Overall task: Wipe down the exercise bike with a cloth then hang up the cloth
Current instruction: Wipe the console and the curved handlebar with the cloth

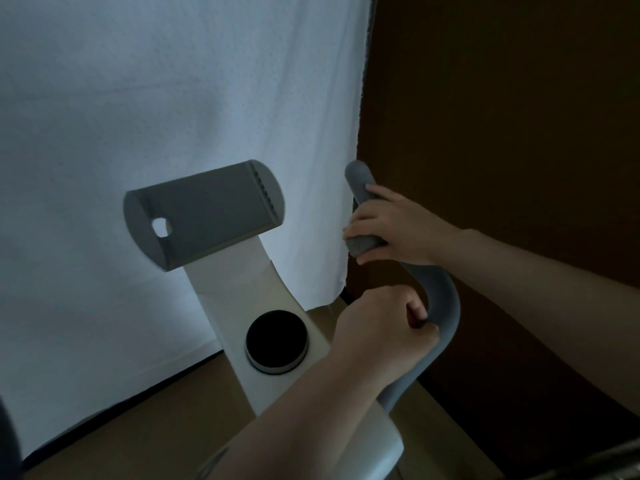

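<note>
The exercise bike has a white column (221, 303), a grey tablet holder (207, 213), a round black knob (277, 341) and a curved grey handlebar (445, 299) on the right. My right hand (391, 226) grips the upper handlebar just below its rounded tip. It holds a small grey cloth (362, 245) against the bar, and a wad of that cloth sticks out to the left under the fingers. My left hand (381, 327) is lower down. Its fingers curl round the inside of the handlebar's bend.
A white curtain (156, 98) hangs close behind the bike and ends just above the wooden floor (166, 420). A dark brown wall or door (502, 116) stands right behind the handlebar. A dark blurred object (606, 462) shows at the bottom right corner.
</note>
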